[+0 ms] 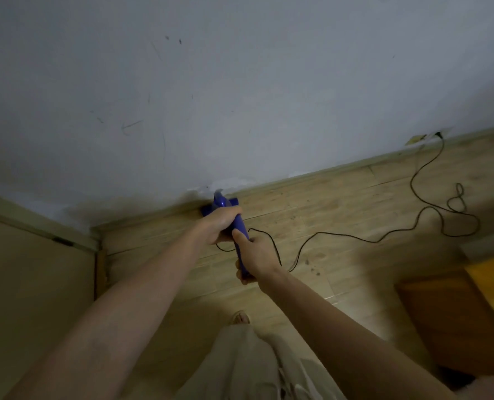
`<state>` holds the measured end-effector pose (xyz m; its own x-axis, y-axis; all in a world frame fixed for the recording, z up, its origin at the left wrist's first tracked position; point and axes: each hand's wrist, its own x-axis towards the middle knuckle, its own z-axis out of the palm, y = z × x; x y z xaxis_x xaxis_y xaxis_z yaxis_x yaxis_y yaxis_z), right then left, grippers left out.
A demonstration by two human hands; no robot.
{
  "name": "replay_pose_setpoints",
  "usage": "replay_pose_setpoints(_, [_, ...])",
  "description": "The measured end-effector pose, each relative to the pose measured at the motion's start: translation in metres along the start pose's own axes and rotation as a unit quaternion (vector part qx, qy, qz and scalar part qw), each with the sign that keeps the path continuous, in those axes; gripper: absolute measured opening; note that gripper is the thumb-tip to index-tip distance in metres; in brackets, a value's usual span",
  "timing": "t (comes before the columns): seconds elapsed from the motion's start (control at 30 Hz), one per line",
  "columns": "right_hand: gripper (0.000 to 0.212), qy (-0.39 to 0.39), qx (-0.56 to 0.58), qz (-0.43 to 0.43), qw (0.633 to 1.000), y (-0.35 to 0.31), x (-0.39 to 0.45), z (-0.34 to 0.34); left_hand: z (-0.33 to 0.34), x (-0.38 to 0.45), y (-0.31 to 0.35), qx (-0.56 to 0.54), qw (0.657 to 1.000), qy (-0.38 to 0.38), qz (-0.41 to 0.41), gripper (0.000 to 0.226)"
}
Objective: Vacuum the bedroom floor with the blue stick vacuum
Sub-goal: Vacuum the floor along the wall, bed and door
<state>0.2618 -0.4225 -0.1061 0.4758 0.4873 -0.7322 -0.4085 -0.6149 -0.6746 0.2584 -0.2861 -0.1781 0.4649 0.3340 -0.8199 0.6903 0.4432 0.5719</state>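
The blue stick vacuum (240, 229) points away from me across the wood-look floor (341, 203). Its blue floor head (232, 204) sits against the skirting at the foot of the white wall. My left hand (221, 225) grips the upper body of the vacuum, fingers wrapped over it. My right hand (256, 256) holds the handle end closer to me, thumb along the top. Both hands hide most of the stick. A black power cord (364, 239) trails from the handle to the right.
The cord loops across the floor to a wall socket (419, 139) at the far right. A door and frame (38, 255) stand on the left near the corner. Orange wooden furniture (471, 313) sits at the right. My foot (240, 317) and beige trouser leg show below.
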Motion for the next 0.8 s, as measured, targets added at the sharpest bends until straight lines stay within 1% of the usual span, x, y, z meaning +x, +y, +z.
replay_pose_setpoints(0.1, [0.032, 0.002, -0.003, 0.013, 1.0, 0.009, -0.009, 0.007, -0.002, 0.001, -0.009, 0.028, 0.999, -0.018, -0.02, 0.017])
replay_pose_setpoints(0.17, [0.03, -0.003, 0.01, 0.008, 1.0, 0.01, -0.011, 0.012, -0.008, 0.004, -0.015, 0.025, 0.999, -0.02, -0.024, 0.017])
replay_pose_setpoints(0.33, [0.025, -0.005, 0.02, -0.01, 1.0, -0.003, 0.002, 0.03, -0.028, 0.004, -0.003, 0.019, 1.0, -0.017, -0.013, 0.022])
replay_pose_setpoints(0.47, [0.027, -0.004, 0.019, 0.006, 1.0, -0.01, 0.014, 0.037, -0.035, 0.002, 0.006, -0.007, 1.0, -0.021, -0.012, 0.016])
replay_pose_setpoints(0.63, [0.032, 0.013, -0.019, 0.022, 0.999, -0.006, 0.006, 0.028, -0.023, 0.008, -0.003, 0.011, 1.0, -0.016, -0.017, 0.021])
replay_pose_setpoints(0.8, [0.031, 0.003, -0.03, 0.022, 0.999, -0.014, 0.002, 0.025, -0.025, 0.008, 0.001, -0.001, 0.999, -0.027, -0.031, 0.02])
